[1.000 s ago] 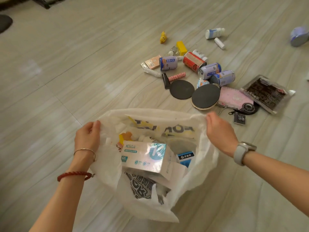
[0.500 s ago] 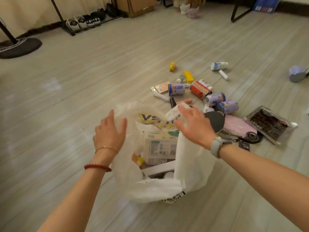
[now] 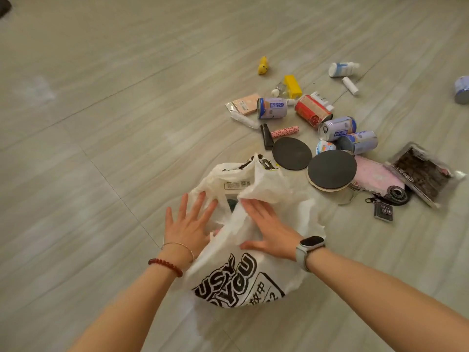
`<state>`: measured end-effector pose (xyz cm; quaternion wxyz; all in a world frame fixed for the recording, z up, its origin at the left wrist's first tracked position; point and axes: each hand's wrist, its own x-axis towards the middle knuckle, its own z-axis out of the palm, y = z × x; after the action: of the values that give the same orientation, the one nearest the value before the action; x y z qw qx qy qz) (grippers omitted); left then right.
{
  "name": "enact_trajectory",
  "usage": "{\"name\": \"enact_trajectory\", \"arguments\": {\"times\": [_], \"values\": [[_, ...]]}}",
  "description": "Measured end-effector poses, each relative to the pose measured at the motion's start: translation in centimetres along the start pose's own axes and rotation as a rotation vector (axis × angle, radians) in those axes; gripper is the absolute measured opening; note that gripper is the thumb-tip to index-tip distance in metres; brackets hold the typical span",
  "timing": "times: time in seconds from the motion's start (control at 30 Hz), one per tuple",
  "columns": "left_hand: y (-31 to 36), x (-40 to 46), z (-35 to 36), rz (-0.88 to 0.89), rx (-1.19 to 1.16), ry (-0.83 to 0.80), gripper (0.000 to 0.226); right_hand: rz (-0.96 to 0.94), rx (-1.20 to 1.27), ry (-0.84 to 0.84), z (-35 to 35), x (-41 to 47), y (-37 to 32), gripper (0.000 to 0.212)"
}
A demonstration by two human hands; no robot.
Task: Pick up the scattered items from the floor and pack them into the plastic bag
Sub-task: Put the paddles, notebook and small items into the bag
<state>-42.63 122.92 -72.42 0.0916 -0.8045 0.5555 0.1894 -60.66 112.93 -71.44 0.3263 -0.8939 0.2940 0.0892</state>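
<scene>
Two hands lie flat on the white plastic bag (image 3: 253,250) at the near middle of the floor (image 3: 101,123). The left hand (image 3: 189,224) presses its side with fingers straight and spread; the right hand (image 3: 269,231) rests on a folded flap, fingers straight, grasping nothing. The flap covers most of the bag's mouth, so its contents are hard to make out. Beyond the bag, two black discs (image 3: 291,153) lie just beside it, with cans (image 3: 272,108) and a dark packet (image 3: 423,174) towards the right edge, where one can (image 3: 462,90) is cut off. Bare floor stretches along the whole left side.
</scene>
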Motion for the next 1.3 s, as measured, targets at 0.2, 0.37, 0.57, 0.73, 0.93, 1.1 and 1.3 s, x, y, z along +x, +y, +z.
{"name": "enact_trajectory", "arguments": {"times": [0.2, 0.37, 0.57, 0.73, 0.93, 1.1, 1.3], "values": [[-6.7, 1.7, -2.2, -0.149, -0.136, -0.032, 0.055, -0.095, -0.114, -0.144, -1.3, 6.3, -2.7, 0.093], [-7.6, 0.4, -6.3, -0.089, -0.334, 0.129, 0.044, -0.035, -0.308, -0.226, -5.4, 5.3, -4.5, 0.08], [-1.3, -1.5, -14.0, 0.075, -0.592, 0.456, 0.048, -0.03, -0.335, -0.106, -13.2, -1.3, -6.4, 0.051], [6.8, 0.6, -19.9, 0.164, -0.652, 0.58, 0.027, 0.062, -0.313, 0.009, -20.2, -4.8, -2.6, 0.044], [18.3, 5.9, -18.0, 0.164, -0.636, 0.374, 0.032, 0.44, -0.078, 0.121, -20.8, -6.0, 10.3, 0.037], [24.4, 14.0, -10.7, -0.056, -0.41, 0.142, 0.043, 0.619, 0.084, 0.14, -17.8, -3.4, 20.7, 0.047], [25.6, 22.4, -5.3, -0.551, -0.399, 0.019, 0.07, 0.575, 0.354, 0.208, -14.8, -0.5, 24.5, 0.044]]}}
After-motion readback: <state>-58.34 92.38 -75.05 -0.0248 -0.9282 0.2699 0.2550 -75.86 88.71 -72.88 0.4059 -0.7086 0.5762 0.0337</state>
